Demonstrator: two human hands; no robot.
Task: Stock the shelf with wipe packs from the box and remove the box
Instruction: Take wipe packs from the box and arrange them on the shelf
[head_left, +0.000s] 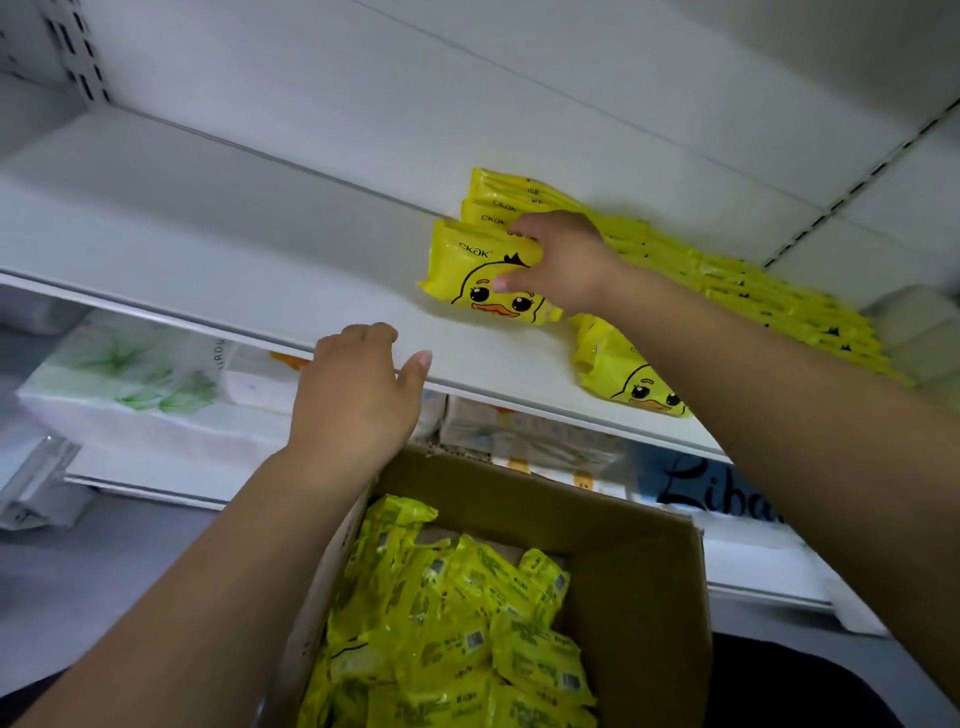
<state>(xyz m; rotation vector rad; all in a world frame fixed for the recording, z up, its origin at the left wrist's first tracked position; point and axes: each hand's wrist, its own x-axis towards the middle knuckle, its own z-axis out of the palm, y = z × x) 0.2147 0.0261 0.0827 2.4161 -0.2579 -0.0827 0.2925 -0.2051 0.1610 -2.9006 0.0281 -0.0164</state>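
The left hand (358, 389) rests loosely curled on the shelf (208, 249) edge, holding nothing. The right hand (558, 265) grips a wipe pack (478, 280) on the shelf. The pack should be set upright and square against the row (779, 296) before release. The box (654, 571) below is far from empty.

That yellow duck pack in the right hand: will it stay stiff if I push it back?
Probably soft: the front duck pack looks pillowy where the right hand grips it. Its glossy film may slide easily on the smooth shelf. Propped against the packs behind, it could tip forward when released.
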